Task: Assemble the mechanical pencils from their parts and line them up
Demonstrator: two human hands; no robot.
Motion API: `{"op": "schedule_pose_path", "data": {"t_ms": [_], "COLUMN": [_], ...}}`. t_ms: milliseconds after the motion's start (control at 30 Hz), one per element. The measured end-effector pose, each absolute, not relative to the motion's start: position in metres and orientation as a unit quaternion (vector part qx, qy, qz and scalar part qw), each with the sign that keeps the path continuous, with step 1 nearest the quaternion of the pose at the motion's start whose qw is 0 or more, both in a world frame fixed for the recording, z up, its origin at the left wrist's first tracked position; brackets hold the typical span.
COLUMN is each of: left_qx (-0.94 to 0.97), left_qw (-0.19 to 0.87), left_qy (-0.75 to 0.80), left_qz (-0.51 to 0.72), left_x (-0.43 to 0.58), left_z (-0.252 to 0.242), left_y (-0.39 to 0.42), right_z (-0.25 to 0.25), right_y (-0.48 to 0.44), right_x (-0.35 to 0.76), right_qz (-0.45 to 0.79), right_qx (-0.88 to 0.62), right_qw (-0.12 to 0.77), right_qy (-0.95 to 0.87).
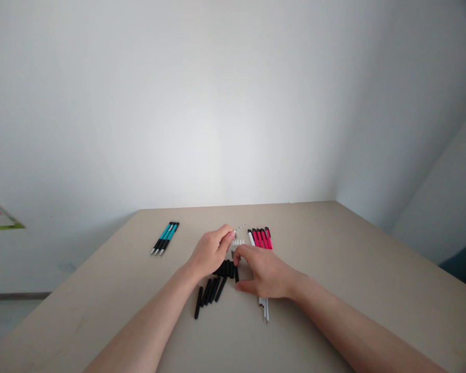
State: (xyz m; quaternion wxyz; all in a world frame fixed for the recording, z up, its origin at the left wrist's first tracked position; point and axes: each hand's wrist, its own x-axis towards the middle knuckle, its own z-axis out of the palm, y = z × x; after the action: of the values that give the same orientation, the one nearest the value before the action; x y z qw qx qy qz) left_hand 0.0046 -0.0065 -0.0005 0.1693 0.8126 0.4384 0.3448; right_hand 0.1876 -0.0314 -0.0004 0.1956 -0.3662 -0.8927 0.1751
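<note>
the left hand point(213, 250) is closed on a thin pale rod point(239, 228), whose long axis slants away and to the right. the right hand point(270, 272) has thumb and forefinger spread about the ends of a black tube point(236, 274); whether they grip it cannot be told. the tube, over the worktop point(314, 233) and nearer the right hand, points roughly fore and aft, on the wearer's side of the rod.
</note>
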Motion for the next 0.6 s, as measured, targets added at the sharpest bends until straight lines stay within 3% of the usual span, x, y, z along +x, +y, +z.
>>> {"op": "schedule_pose_path", "data": {"t_ms": [133,400,600], "left_qx": [0.812,0.815,0.806], "left_qw": [0.172,0.23,0.302], "left_qy": [0.435,0.391,0.379], "left_qz": [0.349,0.361,0.339], "left_x": [0.004,0.01,0.014], "left_z": [-0.002,0.002,0.002], "left_y": [-0.006,-0.008,-0.011], "right_z": [-0.002,-0.001,-0.001], "right_y": [-0.029,-0.023,-0.023], "right_x": [0.189,0.186,0.186], "right_qz": [0.192,0.191,0.2], "right_qx": [-0.356,-0.386,-0.383], "right_qw": [0.221,0.408,0.423], "right_qy": [-0.887,-0.805,-0.796]}}
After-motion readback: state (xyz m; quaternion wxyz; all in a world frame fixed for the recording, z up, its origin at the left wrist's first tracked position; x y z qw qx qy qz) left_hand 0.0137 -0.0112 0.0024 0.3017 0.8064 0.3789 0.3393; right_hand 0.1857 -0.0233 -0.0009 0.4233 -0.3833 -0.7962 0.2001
